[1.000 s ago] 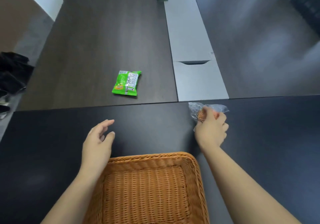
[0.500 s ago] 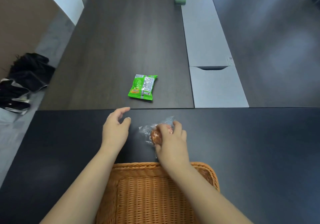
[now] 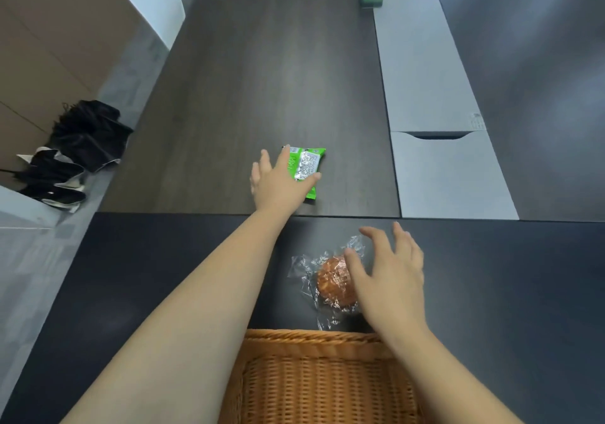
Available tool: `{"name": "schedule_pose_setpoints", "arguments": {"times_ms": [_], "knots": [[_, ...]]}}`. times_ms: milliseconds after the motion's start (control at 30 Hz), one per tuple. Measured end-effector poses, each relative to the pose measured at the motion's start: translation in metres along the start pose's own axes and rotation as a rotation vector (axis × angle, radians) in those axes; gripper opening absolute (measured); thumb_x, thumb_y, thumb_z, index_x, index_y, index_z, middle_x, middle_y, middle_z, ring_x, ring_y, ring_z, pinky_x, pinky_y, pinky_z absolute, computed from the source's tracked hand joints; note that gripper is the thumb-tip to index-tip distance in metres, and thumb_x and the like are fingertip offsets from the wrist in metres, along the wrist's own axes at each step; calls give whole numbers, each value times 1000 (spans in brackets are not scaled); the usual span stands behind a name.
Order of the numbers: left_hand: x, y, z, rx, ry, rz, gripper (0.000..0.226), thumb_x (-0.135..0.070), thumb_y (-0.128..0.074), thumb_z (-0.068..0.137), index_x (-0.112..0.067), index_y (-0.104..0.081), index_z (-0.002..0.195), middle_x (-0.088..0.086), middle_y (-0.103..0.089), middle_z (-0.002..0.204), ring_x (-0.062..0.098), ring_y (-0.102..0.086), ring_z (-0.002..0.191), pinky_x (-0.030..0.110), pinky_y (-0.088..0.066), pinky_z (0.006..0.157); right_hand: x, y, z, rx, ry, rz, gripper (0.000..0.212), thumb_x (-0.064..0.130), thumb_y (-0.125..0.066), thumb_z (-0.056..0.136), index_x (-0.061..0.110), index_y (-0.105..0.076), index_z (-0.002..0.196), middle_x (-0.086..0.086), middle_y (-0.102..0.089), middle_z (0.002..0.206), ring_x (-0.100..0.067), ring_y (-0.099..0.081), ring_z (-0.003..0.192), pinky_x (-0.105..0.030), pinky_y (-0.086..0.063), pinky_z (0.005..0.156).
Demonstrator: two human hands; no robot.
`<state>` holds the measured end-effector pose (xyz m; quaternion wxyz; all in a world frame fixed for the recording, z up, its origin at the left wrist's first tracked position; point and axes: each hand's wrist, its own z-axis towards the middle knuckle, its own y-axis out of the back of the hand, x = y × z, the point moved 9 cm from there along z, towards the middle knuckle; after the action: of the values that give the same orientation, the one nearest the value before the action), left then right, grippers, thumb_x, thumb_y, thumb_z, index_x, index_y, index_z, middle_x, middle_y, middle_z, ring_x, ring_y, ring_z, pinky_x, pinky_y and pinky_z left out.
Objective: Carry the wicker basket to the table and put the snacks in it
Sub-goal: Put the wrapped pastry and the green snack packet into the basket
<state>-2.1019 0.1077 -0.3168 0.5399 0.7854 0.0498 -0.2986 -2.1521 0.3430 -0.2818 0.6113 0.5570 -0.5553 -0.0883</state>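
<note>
My left hand point(image 3: 278, 181) lies spread over the near end of the green snack packet point(image 3: 306, 168) on the brown table, fingers not yet closed on it, so I judge the step is gathering snacks; next I must pinch the packet and bring it back to the wicker basket point(image 3: 320, 378) at the near edge. My right hand point(image 3: 389, 279) is open beside the clear-wrapped bun point(image 3: 334, 281), which it held half a second ago, when the left hand hovered short of the packet.
</note>
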Motion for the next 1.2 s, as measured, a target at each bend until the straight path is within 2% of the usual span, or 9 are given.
{"name": "schedule_pose_setpoints", "arguments": {"times_ms": [133,300,367,567,667,800,1033,1100,1200], "knots": [[-13,-20,22,37,-2,139,90,-64,-63,70,-41,-22,148,8,-13,161,33,-17,144,44,-21,114,-4,-2,10,-5,-23,31,43,40,-48,91,31,-46,133,-7,-24,157,-24,-12,144,-42,-19,113],[-11,-27,28,12,13,164,79,-33,-66,73,-39,-31,145,9,-30,151,35,-39,128,39,-32,103,-7,-2,17,-14,-28,41,43,39,-48,92,29,-46,133,-8,-28,155,-24,-14,144,-43,-20,113],[-9,-23,25,8,7,126,76,-29,-63,74,-38,-34,144,9,-35,147,35,-41,125,38,-33,103,-8,-2,17,-13,-30,44,43,38,-48,92,28,-47,133,-9,-29,154,-25,-14,143,-43,-21,112],[9,1,-30,65,-52,-26,74,-32,-60,76,-37,-34,145,9,-36,148,34,-38,131,35,-28,108,-5,2,5,-16,-18,70,42,37,-48,92,27,-48,132,-10,-30,154,-26,-15,143,-45,-21,112],[36,10,-76,107,-19,-26,76,-35,-60,77,-38,-29,146,9,-28,154,34,-31,137,37,-26,110,-5,3,-4,-16,-21,70,41,37,-47,92,26,-48,132,-11,-30,153,-27,-15,143,-45,-21,113],[69,2,-127,200,66,78,81,-39,-58,80,-44,-15,148,6,-11,161,40,-25,139,45,-25,112,-3,0,-19,-9,-31,66,40,36,-47,92,27,-49,132,-12,-32,153,-27,-17,143,-47,-25,112],[79,-25,-157,367,47,275,78,-58,-49,83,-49,-7,148,0,-1,163,35,-21,141,47,-32,107,-7,-10,-36,59,-63,13,44,41,-42,92,28,-46,134,-10,-30,154,-32,-24,140,-47,-29,110],[77,-20,-156,339,33,255,73,-60,-44,85,-49,-10,148,1,-4,163,34,-19,143,48,-29,110,-9,-12,-36,80,-72,-5,45,41,-43,91,28,-45,134,-10,-30,154,-33,-26,139,-47,-29,111],[78,5,-151,170,52,85,62,-48,-45,89,-43,-24,147,0,-17,161,30,-23,143,48,-31,110,-6,-13,-32,92,-61,-23,48,40,-50,88,29,-44,134,-10,-30,153,-34,-26,139,-47,-30,110]]}}
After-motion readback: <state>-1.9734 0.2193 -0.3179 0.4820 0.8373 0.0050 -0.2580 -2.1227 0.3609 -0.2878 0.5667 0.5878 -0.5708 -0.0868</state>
